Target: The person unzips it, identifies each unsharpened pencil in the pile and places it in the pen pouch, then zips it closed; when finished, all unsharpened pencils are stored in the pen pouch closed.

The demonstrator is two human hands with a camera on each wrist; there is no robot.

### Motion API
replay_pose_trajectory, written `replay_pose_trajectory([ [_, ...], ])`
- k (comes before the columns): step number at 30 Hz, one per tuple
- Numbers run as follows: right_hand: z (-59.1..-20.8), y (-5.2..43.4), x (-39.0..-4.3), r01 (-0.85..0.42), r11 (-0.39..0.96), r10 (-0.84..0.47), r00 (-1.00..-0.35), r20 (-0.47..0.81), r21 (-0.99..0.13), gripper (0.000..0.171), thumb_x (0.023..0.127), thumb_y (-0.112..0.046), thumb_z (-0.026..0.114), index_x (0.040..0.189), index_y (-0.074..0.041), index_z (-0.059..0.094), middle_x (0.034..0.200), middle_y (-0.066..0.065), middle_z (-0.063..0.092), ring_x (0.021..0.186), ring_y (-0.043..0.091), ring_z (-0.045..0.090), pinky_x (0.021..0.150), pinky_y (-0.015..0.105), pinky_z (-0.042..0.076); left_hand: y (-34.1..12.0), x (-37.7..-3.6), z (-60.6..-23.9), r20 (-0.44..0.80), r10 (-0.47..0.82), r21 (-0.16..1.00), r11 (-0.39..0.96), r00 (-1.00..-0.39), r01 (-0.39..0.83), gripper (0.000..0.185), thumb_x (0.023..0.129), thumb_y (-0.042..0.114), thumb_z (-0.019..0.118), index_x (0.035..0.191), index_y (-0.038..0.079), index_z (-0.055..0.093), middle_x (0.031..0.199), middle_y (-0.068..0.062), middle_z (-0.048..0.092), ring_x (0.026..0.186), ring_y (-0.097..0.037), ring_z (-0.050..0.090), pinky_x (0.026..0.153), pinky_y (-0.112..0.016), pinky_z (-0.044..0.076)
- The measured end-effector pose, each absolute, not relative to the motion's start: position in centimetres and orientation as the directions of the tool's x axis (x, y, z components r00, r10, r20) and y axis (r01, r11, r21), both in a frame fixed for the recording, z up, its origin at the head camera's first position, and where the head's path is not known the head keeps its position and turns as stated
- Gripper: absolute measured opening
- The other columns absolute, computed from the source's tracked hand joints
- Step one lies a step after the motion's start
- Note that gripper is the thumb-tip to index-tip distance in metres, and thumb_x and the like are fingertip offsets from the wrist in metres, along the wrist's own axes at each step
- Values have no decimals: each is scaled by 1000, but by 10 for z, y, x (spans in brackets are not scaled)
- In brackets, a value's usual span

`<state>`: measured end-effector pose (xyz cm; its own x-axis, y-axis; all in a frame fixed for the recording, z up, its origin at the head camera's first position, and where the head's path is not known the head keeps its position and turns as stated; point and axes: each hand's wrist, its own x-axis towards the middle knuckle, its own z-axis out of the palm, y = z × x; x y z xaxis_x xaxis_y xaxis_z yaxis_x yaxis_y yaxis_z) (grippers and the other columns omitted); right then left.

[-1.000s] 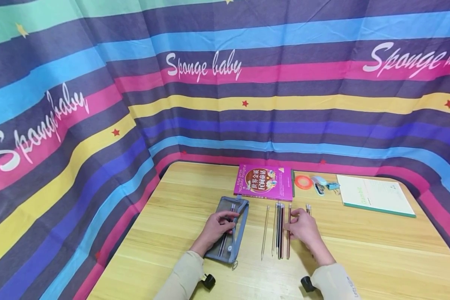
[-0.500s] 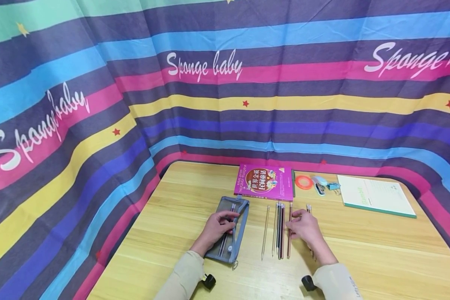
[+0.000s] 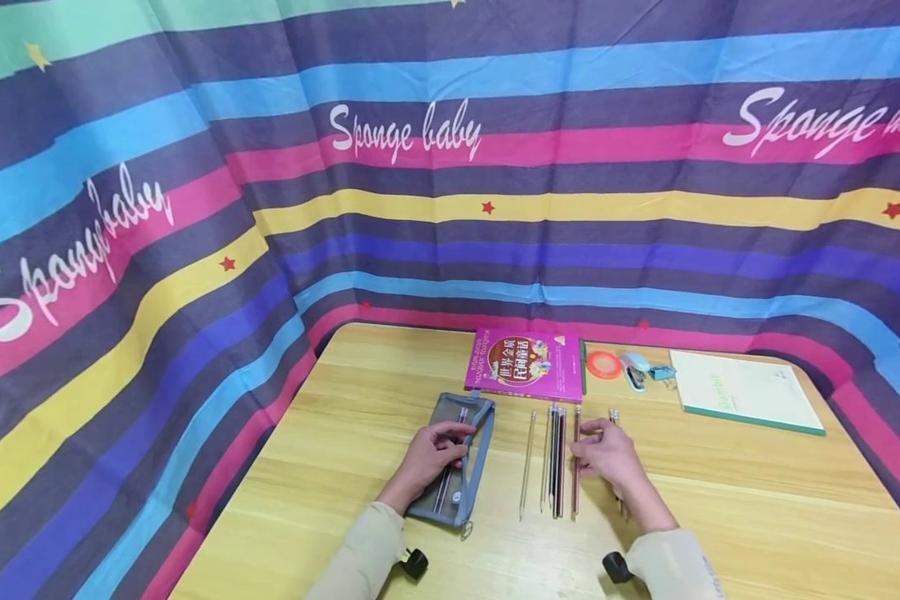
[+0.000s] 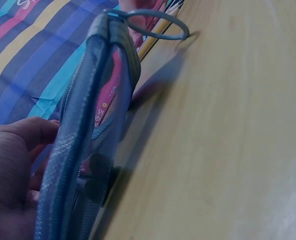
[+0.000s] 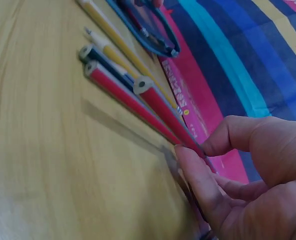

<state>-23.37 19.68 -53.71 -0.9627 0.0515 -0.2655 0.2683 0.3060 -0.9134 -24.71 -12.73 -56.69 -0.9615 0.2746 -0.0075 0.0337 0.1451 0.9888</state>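
right hand (image 5: 238,175) pinches a red pencil (image 5: 163,111) from the row; left hand (image 3: 429,454) grips the pencil case (image 3: 457,467), steadying it on the table (image 3: 720,500).

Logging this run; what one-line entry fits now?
left hand holds grey mesh pencil case | right hand pinches red pencil | wooden table

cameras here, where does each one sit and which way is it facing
Head: worn high, facing forward and down at the table; both hands and sleeves show.
Left wrist: low by the left hand, looking along the grey pencil case it grips.
Right wrist: low by the right hand, looking along the red pencil it pinches.
Shared: head and right wrist views both show the pencil row; all three show the case.
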Motion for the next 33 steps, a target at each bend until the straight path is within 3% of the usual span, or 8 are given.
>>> replay_pose_trajectory([
  [9,-534,188,-232,218,166,21,-976,-217,-962,57,92,5,66,142,12,42,98,14,61,70,21,65,65,36,65,-128,-248,-568,-12,273,987,159,-962,32,33,93,4,73,125,6,73,105,-11,67,67,-6,63,65,-21,59],
  [18,-531,171,-236,197,55,-7,-980,-197,-979,68,91,10,61,153,7,32,99,13,57,71,20,63,67,34,65,-127,-248,-567,-14,276,995,100,-961,15,35,93,2,73,128,-1,69,114,-26,65,68,-6,62,66,-20,58],
  [33,-534,127,-233,172,-39,-69,-983,-170,-984,52,94,10,57,143,10,40,99,14,56,78,21,64,72,35,65,-114,-250,-570,0,272,999,-45,-962,-12,39,91,-4,72,129,-9,65,115,-23,62,68,-5,62,65,-22,59],
])
